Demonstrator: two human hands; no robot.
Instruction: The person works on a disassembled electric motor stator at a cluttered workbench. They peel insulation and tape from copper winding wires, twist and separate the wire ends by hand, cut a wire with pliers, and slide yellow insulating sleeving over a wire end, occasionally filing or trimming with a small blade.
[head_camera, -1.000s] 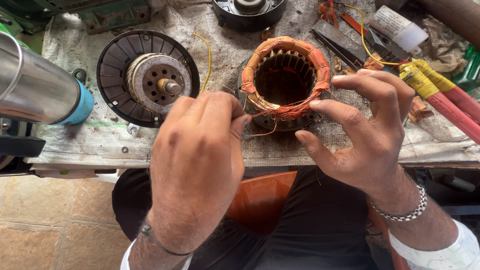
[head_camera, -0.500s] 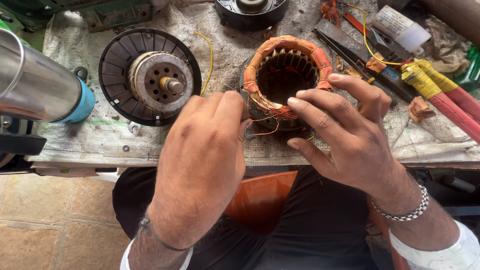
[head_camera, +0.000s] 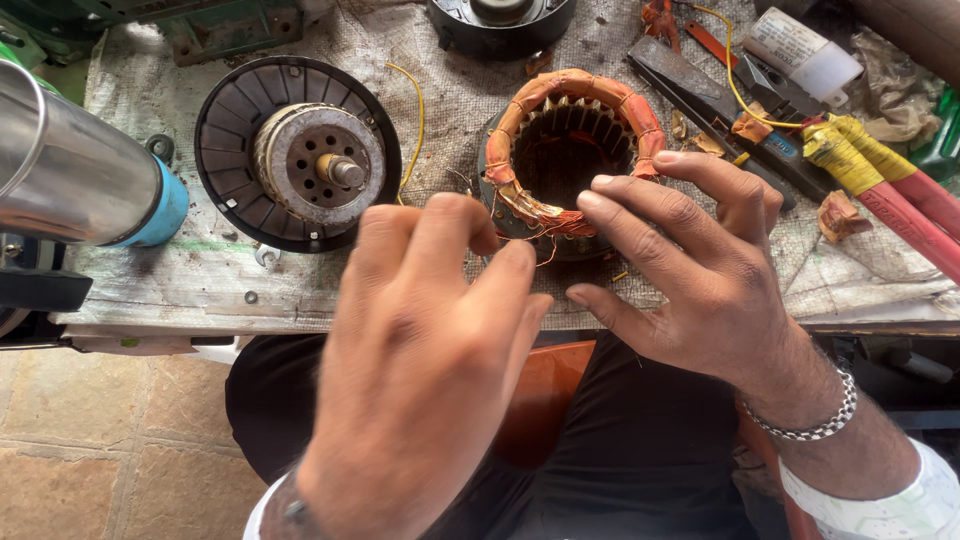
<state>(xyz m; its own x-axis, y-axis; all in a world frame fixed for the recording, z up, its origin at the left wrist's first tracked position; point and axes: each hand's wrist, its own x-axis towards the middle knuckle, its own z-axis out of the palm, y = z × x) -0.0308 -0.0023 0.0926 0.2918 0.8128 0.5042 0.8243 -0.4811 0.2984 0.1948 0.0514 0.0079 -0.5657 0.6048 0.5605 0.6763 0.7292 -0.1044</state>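
A motor stator (head_camera: 565, 95) with orange-taped copper windings sits on the bench in front of me. My left hand (head_camera: 420, 360) is raised at the stator's front-left edge, thumb and fingertips pinched on a thin copper wire (head_camera: 520, 238) that comes off the winding. Resting on the stator's front-right rim is my right hand (head_camera: 700, 280), its fingers spread over the winding and its thumb under the near edge. There is a chain bracelet on that wrist.
A black round housing with a rotor and shaft (head_camera: 300, 150) lies left of the stator, and a shiny metal cylinder (head_camera: 70, 170) is at the far left. Red and yellow handled tools (head_camera: 890, 190), pliers (head_camera: 700, 80) and a white tube (head_camera: 805, 45) lie at the right. Woven sacking (head_camera: 450, 60) covers the bench.
My right hand has come down from above the stator onto its front-right rim. My left hand has lifted slightly and moved toward me, fingers still at the thin wire.
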